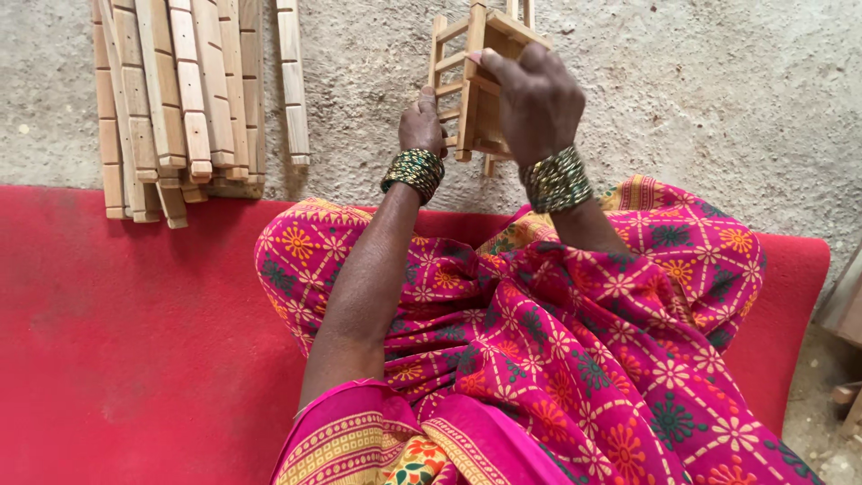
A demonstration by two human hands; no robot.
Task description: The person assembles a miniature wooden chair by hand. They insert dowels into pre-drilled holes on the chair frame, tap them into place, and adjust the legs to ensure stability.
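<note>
Both hands' grip closes around the small wooden frame.

The person wears a bright pink dress with flower patterns, and green and gold bangles on both wrists.

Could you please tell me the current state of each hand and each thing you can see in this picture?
Left hand: closed on the lower left side of the frame.
Right hand: gripping the frame from the top, fingers curled over it.
Small wooden slatted frame: assembled, held up over the concrete floor by both hands.
Notched wooden slats: loose, piled side by side, partly on the red mat.
Red mat: spread flat on the floor.
</note>
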